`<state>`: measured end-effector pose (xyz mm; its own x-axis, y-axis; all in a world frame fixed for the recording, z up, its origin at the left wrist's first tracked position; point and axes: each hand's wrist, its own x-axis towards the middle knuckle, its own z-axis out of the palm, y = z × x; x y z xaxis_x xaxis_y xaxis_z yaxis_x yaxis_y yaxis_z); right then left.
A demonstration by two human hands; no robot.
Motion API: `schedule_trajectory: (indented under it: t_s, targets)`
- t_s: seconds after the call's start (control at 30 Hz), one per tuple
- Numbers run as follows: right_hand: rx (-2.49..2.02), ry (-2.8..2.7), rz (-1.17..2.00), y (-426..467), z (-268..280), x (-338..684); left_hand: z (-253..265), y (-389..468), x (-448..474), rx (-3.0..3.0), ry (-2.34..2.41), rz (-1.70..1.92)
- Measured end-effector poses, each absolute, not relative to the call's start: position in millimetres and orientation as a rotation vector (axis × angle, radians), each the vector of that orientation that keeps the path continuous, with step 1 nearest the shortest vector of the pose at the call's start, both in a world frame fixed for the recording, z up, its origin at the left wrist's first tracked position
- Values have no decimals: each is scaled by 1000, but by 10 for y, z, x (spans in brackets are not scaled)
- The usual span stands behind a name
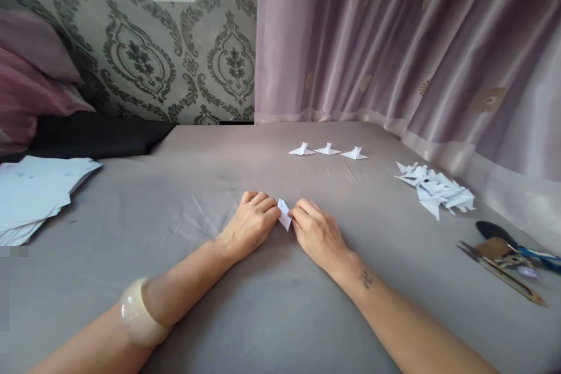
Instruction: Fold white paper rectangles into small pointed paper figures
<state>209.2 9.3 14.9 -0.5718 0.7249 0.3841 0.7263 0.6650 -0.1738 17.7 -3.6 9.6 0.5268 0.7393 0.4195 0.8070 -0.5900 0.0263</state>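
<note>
Between my two hands, near the middle of the view, is a small white folded paper (284, 214) with a pointed lower end. My left hand (254, 219) pinches its left edge, fingers curled in. From the other side, my right hand (316, 228) grips the right edge with thumb and fingertips. Both fingertips partly cover the paper. Farther back stand three white folded paper figures (328, 149) in a row, each with pointed sides and a raised middle.
A heap of folded white papers (438, 188) lies at the right, by the curtain (350, 41). Nearer are a pointed metal tool (504, 274) and a blue-handled item (532, 254). A stack of white sheets (39, 193) sits at the left, before a black cloth (96, 133).
</note>
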Motion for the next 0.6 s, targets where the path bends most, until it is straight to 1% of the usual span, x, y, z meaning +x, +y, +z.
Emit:
schedule_trajectory:
  t_s: [0.17, 0.3, 0.47, 0.6]
  targets:
    - [-1215, -2396, 403, 118, 198, 2169, 81, -70, 162, -2676, -1518, -657]
    - [-1259, -2271, 707, 218, 202, 2201, 93, -39, 184, -2650, -1814, -771]
    - [-1347, -2186, 919, 356, 249, 2177, 236, -24, 227, -2655, -2209, -873]
    - [-1409, -2134, 1071, 413, 290, 2162, 304, -7, 225, -2656, -2340, -961]
